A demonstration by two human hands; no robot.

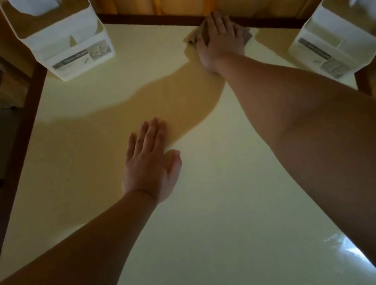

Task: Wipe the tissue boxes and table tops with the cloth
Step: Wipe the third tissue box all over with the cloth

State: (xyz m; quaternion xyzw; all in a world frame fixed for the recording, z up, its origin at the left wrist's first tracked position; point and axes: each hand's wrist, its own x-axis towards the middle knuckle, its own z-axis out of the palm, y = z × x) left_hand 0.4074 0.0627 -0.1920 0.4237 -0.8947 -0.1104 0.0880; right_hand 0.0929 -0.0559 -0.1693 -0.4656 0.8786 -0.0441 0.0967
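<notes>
The single head camera looks forward and steeply down, close above the tabletop (pixel 212 209), toward its far edge.

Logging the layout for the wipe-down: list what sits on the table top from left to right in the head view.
Left tissue box → left hand, flat on the table top → right hand, pressing the cloth at the far edge → right tissue box.

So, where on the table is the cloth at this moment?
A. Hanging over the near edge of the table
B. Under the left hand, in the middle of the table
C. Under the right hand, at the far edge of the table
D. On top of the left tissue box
C: the right hand presses the cloth flat on the table at its far edge, while the left hand rests bare on the middle.
</notes>
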